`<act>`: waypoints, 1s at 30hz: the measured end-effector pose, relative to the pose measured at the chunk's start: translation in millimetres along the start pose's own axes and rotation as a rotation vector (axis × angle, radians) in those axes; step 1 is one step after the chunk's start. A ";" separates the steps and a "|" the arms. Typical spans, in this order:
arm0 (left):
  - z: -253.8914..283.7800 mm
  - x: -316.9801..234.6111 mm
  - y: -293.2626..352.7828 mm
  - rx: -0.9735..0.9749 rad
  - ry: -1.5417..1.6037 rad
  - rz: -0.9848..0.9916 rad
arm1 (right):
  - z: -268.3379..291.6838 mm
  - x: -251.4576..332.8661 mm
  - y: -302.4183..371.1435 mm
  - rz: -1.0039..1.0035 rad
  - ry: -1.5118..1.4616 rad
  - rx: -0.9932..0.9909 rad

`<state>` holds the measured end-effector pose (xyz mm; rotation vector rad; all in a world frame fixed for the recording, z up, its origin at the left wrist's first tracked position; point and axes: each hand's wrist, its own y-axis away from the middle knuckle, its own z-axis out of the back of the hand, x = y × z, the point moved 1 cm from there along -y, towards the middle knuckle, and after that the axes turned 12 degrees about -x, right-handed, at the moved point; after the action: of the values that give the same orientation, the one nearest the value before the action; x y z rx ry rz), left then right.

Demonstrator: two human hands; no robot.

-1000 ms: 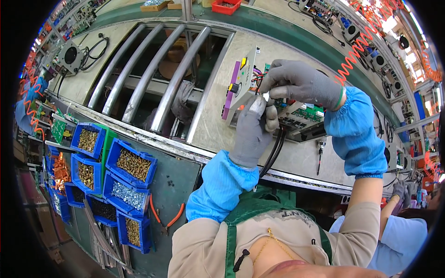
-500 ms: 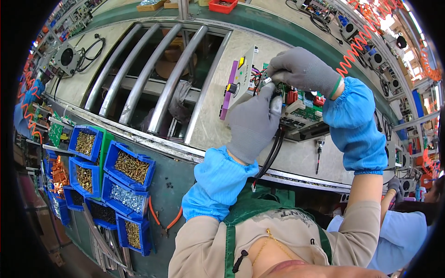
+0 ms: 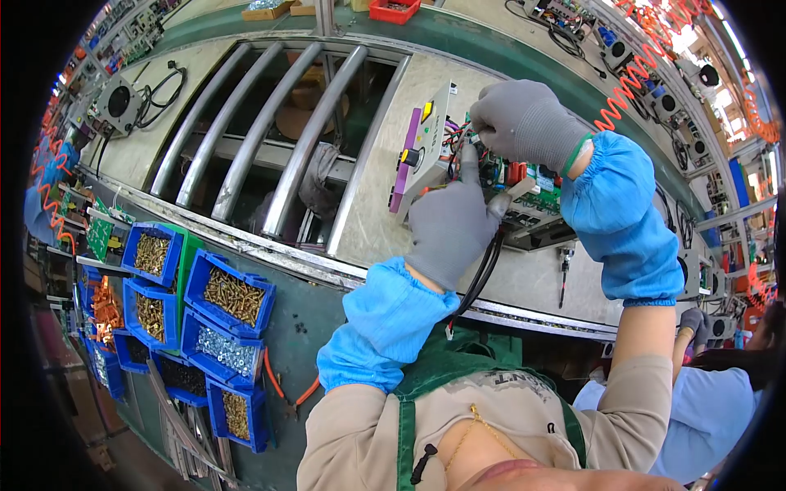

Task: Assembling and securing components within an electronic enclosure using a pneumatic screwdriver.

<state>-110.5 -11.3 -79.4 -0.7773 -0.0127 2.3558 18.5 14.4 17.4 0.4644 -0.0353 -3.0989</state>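
An open electronic unit (image 3: pixel 532 214) with green circuit boards, red parts and coloured wires lies on the workbench. Its grey front panel (image 3: pixel 432 131) carries a yellow switch, a black knob and a purple edge strip. My gloved left hand (image 3: pixel 453 222) reaches in from the near side, index finger stretched among the wires (image 3: pixel 453 141) behind the panel, thumb apart from it. Above that fingertip, my gloved right hand (image 3: pixel 528 123) is closed, its fingertips pinched together at the wires; what they hold is hidden. Black cables (image 3: pixel 479 274) hang off the bench's near edge.
Metal rollers (image 3: pixel 303 147) span a gap left of the unit. Blue bins (image 3: pixel 229 299) of screws and nuts stand lower left, beside orange-handled pliers (image 3: pixel 291 401). A small screwdriver-like tool (image 3: pixel 564 274) lies right of the unit. A coiled red hose (image 3: pixel 630 90) hangs behind; a co-worker's sleeve (image 3: pixel 708 417) shows at right.
My left hand has drawn slightly nearer to me, its index finger now straightened and its thumb spread. My right hand has shifted a little left, its fingers curled more tightly.
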 end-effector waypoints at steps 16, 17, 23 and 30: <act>-22.9 12.9 18.3 -0.137 0.412 0.032 | 2.3 12.9 -11.4 0.014 0.100 0.123; -37.2 18.7 24.8 -0.229 0.692 0.085 | 2.5 12.4 -10.9 0.035 0.084 0.090; -42.3 30.4 23.5 -0.041 1.384 0.356 | -2.6 5.9 -11.9 0.043 0.020 0.067; -43.6 34.2 11.0 0.107 1.747 0.440 | -1.3 8.1 -14.0 0.001 0.017 0.080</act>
<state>-114.5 -7.9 -135.6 -2.6002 1.0432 1.2017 11.0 28.4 13.4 0.4919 -0.1595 -3.1020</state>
